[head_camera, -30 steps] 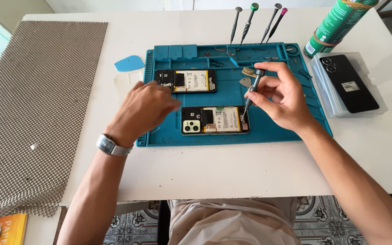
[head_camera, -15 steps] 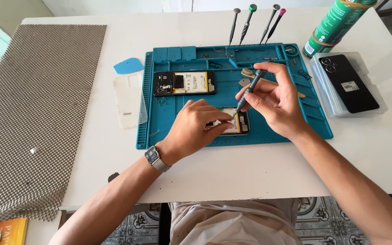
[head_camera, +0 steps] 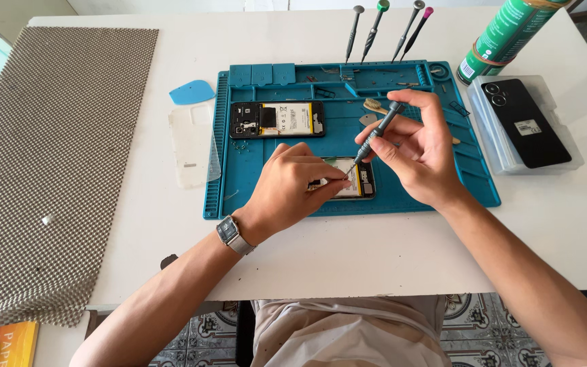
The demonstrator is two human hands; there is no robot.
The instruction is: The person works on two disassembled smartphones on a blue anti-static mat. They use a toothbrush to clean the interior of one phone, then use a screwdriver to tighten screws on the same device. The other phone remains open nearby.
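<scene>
On the blue work mat (head_camera: 253,197), near its front edge, my left hand (head_camera: 293,187) lies over the opened phone (head_camera: 356,182), fingers curled and pressing it flat so it cannot slide. My right hand (head_camera: 419,146) pinches a slim screwdriver (head_camera: 375,134) between thumb and fingertips, tilted so its tip meets the phone's right end. A second opened phone (head_camera: 276,119) waits farther back.

Opened phone (head_camera: 356,182) with back cover off, pale battery showing, lying flat on the near part of the blue mat (head_camera: 416,197), half hidden. Slim grey screwdriver (head_camera: 376,134) tilted, tip down on the phone's middle.
</scene>
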